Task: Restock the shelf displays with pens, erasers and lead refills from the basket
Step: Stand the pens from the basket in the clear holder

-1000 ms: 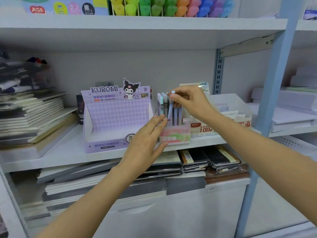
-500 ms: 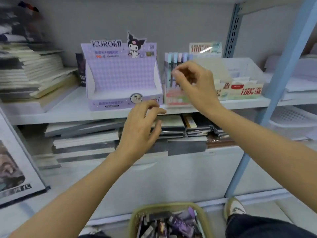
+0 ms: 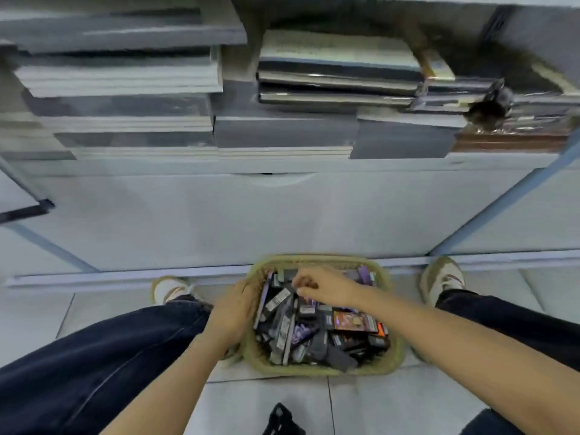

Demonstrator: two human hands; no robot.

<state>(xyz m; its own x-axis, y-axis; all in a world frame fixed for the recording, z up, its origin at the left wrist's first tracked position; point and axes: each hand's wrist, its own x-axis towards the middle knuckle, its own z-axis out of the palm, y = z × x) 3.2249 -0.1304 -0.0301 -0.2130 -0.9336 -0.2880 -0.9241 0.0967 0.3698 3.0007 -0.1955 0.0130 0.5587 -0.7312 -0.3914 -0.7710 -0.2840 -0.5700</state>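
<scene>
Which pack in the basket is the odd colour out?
The orange-red pack lying near the right rim of the basket; every other pack looks purple, grey or black.

— Can you read anything on the packs (image 3: pixel 309 332) in the basket (image 3: pixel 320 369)?

— No. One grey pack (image 3: pixel 277 300) carries a pale label strip with dark marks. A red-orange pack (image 3: pixel 354 321) has a printed picture on its front. Both are blurred, so no letter, brand or number comes clear.

— And the notebook stacks (image 3: pixel 337 62) above?

— One on the right has a yellowish tag (image 3: pixel 438 66). It's just as smeared, and I can't make out a word on it.
</scene>
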